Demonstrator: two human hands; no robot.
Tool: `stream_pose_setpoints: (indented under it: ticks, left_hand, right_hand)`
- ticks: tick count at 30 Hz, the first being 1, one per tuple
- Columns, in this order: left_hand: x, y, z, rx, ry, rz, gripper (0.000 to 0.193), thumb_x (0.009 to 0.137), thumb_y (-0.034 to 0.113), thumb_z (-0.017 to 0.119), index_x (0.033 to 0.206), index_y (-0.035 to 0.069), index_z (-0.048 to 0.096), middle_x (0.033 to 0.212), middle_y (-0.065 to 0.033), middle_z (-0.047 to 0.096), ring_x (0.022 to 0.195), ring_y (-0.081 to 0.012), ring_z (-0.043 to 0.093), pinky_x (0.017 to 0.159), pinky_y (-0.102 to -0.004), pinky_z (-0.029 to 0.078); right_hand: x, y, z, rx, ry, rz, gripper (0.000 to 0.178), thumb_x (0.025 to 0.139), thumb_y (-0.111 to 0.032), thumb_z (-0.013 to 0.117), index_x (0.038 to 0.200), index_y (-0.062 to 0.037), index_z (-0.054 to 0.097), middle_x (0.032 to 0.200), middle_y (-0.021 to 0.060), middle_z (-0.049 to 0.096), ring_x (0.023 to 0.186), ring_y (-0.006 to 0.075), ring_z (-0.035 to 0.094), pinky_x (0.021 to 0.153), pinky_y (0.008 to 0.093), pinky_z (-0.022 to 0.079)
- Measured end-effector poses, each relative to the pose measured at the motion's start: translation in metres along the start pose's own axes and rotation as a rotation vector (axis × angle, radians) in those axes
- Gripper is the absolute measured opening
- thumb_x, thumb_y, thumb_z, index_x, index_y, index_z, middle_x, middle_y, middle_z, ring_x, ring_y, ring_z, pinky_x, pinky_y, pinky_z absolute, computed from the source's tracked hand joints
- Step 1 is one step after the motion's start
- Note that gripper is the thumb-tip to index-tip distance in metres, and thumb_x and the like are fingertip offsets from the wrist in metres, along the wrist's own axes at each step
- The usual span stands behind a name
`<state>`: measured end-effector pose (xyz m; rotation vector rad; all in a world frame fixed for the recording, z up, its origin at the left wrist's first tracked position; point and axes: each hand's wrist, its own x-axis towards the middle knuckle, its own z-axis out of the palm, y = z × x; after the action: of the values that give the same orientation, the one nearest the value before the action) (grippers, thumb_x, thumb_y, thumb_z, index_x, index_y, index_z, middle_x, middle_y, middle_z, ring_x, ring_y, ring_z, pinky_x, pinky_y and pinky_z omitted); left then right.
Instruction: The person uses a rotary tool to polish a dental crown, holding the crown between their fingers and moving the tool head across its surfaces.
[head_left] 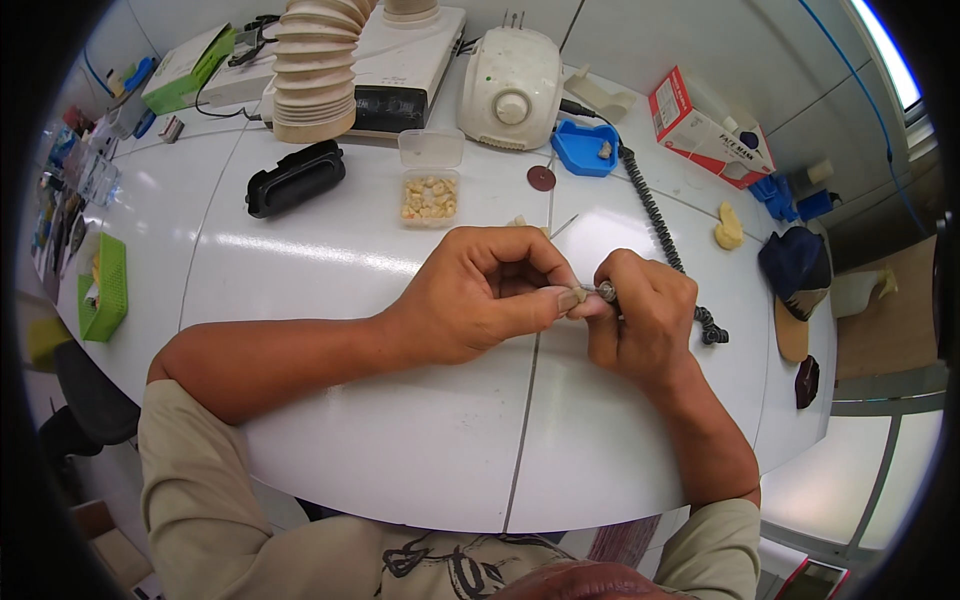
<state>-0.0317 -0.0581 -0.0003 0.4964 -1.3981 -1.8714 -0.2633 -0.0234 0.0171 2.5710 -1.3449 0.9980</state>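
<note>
My left hand (470,300) is closed in a pinch on a small pale piece (582,295), mostly hidden by the fingertips. My right hand (645,315) wraps round a rotary handpiece (607,291); its metal nose shows between the fingers and points at the piece. The fingertips of both hands meet over the white table. A black coiled cord (655,215) passes behind my right hand. Just beyond the hands lie a thin metal bur (565,225) and a small pale bit (518,221). A clear lidded box (430,198) of tooth-like pieces stands open farther back.
At the back stand a white control unit (512,90) with a knob, a ribbed suction hose (315,75) and a blue tray (585,147). A black case (296,178) lies left of the box. A green basket (104,290) sits far left; a cap (795,275) lies far right.
</note>
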Motion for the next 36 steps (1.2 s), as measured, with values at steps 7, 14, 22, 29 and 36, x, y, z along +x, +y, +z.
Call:
stream_pose_setpoints:
  ticks: [7, 14, 22, 29, 36]
  left_hand:
    - [-0.0016, 0.0047, -0.0001, -0.03, -0.014, -0.036, 0.006, 0.104, 0.004, 0.073, 0.106, -0.001, 0.07, 0.107, -0.0047, 0.073, 0.102, -0.0081, 0.071, 0.093, -0.0258, 0.057]
    - [-0.0013, -0.0002, -0.0002, -0.039, -0.014, -0.016, 0.007, 0.104, 0.004, 0.074, 0.106, -0.001, 0.071, 0.107, -0.0041, 0.073, 0.101, -0.0075, 0.07, 0.091, -0.0257, 0.057]
    - [-0.0019, 0.0015, -0.0012, -0.039, -0.026, -0.011, 0.007, 0.103, 0.004, 0.074, 0.107, -0.001, 0.071, 0.107, -0.0041, 0.072, 0.101, -0.0077, 0.07, 0.091, -0.0264, 0.057]
    - [-0.0017, 0.0023, -0.0008, -0.037, -0.023, -0.017, 0.007, 0.103, 0.004, 0.074, 0.107, -0.001, 0.071, 0.107, -0.005, 0.073, 0.104, -0.0085, 0.071, 0.094, -0.0269, 0.058]
    - [-0.0012, 0.0023, -0.0013, -0.016, -0.033, -0.008, 0.004, 0.104, 0.003, 0.071, 0.106, -0.001, 0.069, 0.108, -0.0061, 0.076, 0.111, -0.0131, 0.076, 0.1, -0.0277, 0.06]
  right_hand:
    - [0.0, 0.0002, 0.0008, 0.014, -0.004, -0.005, 0.035, 0.091, -0.026, 0.083, 0.08, -0.0068, 0.056, 0.065, 0.0089, 0.055, 0.051, 0.0302, 0.053, 0.049, 0.0397, 0.041]
    - [0.0001, 0.0002, 0.0006, 0.006, -0.015, -0.002, 0.034, 0.09, -0.025, 0.083, 0.08, -0.0068, 0.057, 0.065, 0.009, 0.055, 0.051, 0.0301, 0.054, 0.049, 0.0401, 0.041]
    - [0.0011, -0.0016, 0.0006, -0.011, -0.007, -0.007, 0.035, 0.09, -0.027, 0.084, 0.079, -0.007, 0.056, 0.065, 0.0085, 0.055, 0.051, 0.0293, 0.053, 0.049, 0.0397, 0.041]
    - [0.0006, -0.001, 0.0007, -0.021, 0.002, -0.006, 0.035, 0.09, -0.027, 0.084, 0.079, -0.0072, 0.056, 0.065, 0.0082, 0.055, 0.051, 0.0288, 0.053, 0.049, 0.0394, 0.04]
    - [0.0007, -0.0014, 0.0006, -0.022, -0.002, -0.007, 0.037, 0.09, -0.028, 0.084, 0.079, -0.0071, 0.056, 0.065, 0.0083, 0.055, 0.05, 0.0286, 0.052, 0.049, 0.0395, 0.04]
